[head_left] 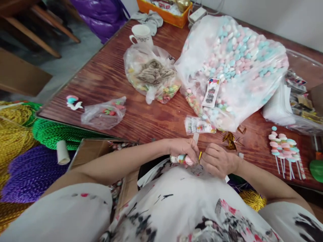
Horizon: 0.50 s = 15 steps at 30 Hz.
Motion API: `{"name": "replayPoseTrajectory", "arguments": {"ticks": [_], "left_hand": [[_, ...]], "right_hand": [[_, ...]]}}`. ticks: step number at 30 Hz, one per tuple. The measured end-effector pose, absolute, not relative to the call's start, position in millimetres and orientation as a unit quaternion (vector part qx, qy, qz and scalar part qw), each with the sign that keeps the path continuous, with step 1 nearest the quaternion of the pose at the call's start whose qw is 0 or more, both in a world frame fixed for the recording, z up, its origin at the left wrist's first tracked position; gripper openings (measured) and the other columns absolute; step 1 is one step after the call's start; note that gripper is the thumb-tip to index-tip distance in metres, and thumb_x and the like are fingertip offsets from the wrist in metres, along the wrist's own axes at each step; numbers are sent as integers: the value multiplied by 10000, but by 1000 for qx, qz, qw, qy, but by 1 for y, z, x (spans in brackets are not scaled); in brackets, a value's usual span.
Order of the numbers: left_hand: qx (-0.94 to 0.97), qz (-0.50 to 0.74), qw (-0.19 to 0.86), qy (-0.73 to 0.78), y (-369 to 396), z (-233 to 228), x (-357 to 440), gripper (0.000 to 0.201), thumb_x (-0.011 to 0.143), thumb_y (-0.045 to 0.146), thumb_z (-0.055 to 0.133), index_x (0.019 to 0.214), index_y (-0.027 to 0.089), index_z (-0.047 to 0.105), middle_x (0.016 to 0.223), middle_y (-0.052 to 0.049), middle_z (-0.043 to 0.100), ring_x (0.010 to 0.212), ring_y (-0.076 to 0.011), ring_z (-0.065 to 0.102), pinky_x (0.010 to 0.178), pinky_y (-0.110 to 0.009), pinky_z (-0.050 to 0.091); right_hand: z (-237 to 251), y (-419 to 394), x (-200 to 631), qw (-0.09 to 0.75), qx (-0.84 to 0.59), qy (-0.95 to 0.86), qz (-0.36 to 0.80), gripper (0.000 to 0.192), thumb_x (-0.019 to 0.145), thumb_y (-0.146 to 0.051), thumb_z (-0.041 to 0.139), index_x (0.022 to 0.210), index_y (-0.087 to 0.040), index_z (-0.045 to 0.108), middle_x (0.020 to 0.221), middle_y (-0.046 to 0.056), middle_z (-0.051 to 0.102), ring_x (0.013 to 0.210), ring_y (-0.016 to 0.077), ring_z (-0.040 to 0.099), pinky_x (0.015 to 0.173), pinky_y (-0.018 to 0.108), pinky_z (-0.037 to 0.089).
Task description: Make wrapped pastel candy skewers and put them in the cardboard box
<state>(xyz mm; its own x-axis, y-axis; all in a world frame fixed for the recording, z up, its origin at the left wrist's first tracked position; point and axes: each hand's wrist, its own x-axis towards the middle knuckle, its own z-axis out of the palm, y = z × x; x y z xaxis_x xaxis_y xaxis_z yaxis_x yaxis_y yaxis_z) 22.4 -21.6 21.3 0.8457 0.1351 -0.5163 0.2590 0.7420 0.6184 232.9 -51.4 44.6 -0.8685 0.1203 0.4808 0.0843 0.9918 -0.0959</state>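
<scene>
My left hand (185, 149) is closed around a wrapped marshmallow skewer (182, 159) with pink, white and blue pieces, held close to my body at the table edge. My right hand (217, 159) is curled beside it, its fingertips at a short gold twist tie (200, 156) between the two hands. Its fingers hide most of the skewer's stick end. Just beyond my hands lie loose gold twist ties (229, 140) and a printed clear wrapper (198, 125). On the right, several finished-looking marshmallow skewers (285, 148) lie together with their white sticks toward me.
A large bag of pastel marshmallows (242, 67) fills the back right. Nearby are a smaller candy bag (151, 74), a mug (141, 34), a small plastic bag (104, 112), clear sleeves (279, 104) and an orange box (169, 15). Bead strands (37, 171) hang below the table at left.
</scene>
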Motion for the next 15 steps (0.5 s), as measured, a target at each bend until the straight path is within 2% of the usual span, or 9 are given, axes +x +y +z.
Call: {"name": "replayPoseTrajectory", "arguments": {"ticks": [7,12,15], "left_hand": [[357,-103,907,198,-19,19,23,174,551,252,867,581,154,726,538,-63,689,425,-174,597,360,-273,509],[381,-102,903,173,-13,26,29,242,537,325,894,594,155,733,540,-54,683,443,-167,592,396,-282,505],[456,-102,873,138,-3,35,24,247,542,353,888,597,169,732,550,-35,683,456,-166,583,422,-287,498]], "right_hand": [[52,-48,232,252,-20,-964,83,219,908,-156,468,984,-222,663,825,69,670,746,185,557,662,376,474],[53,-47,223,273,-41,-959,67,125,890,-153,523,873,-190,641,865,85,678,820,188,582,657,349,454],[55,-47,217,271,-73,-957,75,138,890,-140,513,815,-214,602,798,51,651,754,169,558,625,338,409]]}}
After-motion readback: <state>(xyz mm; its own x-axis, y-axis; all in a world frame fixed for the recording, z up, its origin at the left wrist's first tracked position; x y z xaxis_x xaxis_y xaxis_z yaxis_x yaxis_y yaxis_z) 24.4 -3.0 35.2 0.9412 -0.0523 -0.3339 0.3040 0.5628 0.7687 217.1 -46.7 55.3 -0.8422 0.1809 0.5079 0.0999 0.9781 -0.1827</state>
